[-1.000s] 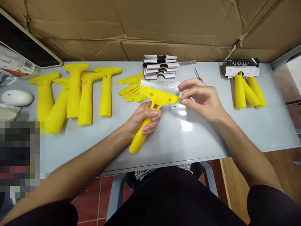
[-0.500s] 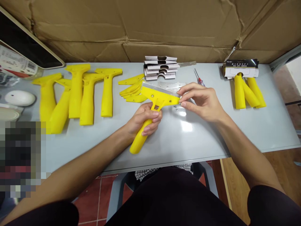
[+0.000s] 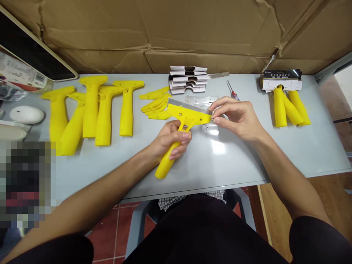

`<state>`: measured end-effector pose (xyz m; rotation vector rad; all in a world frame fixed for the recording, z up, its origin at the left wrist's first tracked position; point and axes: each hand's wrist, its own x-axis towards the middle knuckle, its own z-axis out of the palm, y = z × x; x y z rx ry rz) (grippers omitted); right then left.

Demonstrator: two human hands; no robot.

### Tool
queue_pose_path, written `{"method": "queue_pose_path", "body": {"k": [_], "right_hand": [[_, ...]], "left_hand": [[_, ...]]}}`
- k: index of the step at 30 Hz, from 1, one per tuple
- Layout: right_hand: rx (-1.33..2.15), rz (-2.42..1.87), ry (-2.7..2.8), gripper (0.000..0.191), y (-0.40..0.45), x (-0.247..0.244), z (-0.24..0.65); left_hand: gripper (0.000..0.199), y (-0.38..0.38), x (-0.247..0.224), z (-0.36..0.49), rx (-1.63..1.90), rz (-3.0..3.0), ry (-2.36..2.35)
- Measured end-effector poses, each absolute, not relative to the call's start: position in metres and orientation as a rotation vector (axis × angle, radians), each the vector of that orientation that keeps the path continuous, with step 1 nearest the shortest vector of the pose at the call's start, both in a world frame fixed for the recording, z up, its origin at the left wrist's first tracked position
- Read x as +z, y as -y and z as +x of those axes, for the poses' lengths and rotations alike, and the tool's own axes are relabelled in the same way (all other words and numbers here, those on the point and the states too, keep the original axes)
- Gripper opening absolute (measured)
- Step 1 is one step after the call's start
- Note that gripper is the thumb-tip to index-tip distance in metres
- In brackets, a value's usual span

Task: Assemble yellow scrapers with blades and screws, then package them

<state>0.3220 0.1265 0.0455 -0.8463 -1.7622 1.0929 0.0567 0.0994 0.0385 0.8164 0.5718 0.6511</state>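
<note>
My left hand is wrapped round the handle of a yellow scraper, held tilted above the table. Along the top edge of its wide head lies a metal blade, and two holes show in the head. At the head's right end, the thumb and fingers of my right hand are pinched together. A small shiny screw shows at those fingertips, partly hidden by them. Just below the head, loose screws lie on the table.
Several yellow scraper handles lie at left, with yellow cover plates beside them. Behind are folded white cards, metal blades and a screwdriver. Carded scrapers lie at right. A white mouse sits far left.
The scraper and my left hand have shifted very slightly to the right. My right hand keeps its pinch at the head's end. The view itself has shifted a little.
</note>
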Motion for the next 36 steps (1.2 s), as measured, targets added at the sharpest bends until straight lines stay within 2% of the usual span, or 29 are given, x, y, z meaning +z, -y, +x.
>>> {"method": "queue_pose_path", "body": {"k": [21,36], "right_hand": [[1.097,-0.779,1.666,0.018,-0.119,0.026,0.303],[0.937,-0.821,1.668,0.018,-0.114,0.028,0.295]], "left_hand": [[0.042,-0.097,0.041,0.060,0.681,0.822,-0.599],[0.042,-0.097,0.043,0.061,0.673,0.821,-0.618]]}}
